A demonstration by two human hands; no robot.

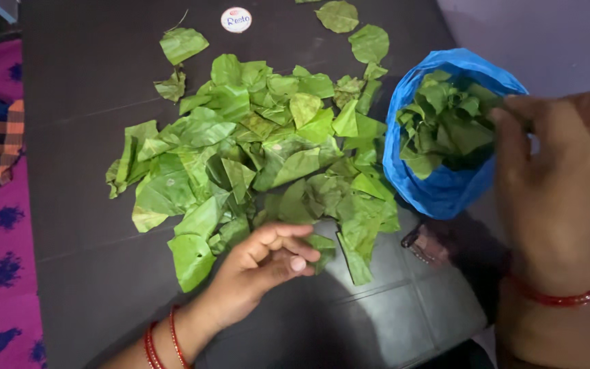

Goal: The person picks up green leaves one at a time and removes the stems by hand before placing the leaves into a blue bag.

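Head view: dark tabletop [69, 137] carries a spread pile of green leaves [254, 157]. Left hand [264, 263] rests at the pile's near edge, fingers loosely curled, holding nothing visible. Right hand [561, 178] pinches the rim of a blue plastic bag [438, 188] filled with leaves, just right of the pile.

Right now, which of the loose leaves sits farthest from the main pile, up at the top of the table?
The rounded leaf at the table's top edge, just above another stray leaf; the pile starts lower down.
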